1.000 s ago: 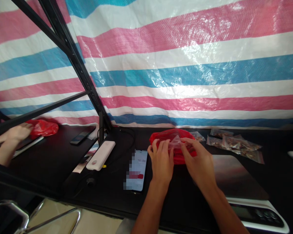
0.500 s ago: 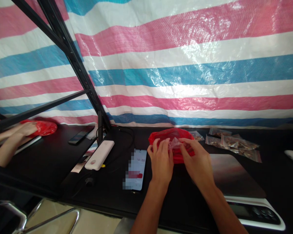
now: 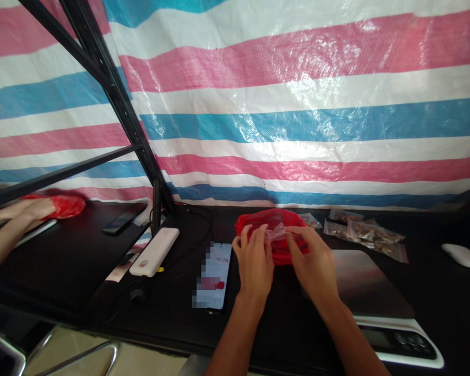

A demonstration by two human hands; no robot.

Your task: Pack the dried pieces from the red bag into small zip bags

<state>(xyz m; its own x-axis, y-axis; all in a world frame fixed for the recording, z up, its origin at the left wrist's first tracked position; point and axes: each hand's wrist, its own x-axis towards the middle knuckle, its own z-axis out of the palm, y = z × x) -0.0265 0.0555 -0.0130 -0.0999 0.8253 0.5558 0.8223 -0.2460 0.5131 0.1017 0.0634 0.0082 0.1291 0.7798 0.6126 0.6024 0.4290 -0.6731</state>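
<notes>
Right fingers (image 3: 297, 231) pinch crumpled clear plastic (image 3: 274, 232); left fingers (image 3: 260, 238) bend over a glossy red bag (image 3: 284, 257), grip unclear

Striped sheet (image 3: 297, 104) across the top, black frame (image 3: 124, 108) upper left, white power bank (image 3: 155, 251) lower left, mouse (image 3: 468, 256) far right

Hands (image 3: 256, 263) partly hide what seems a red bag (image 3: 282, 256).
</notes>
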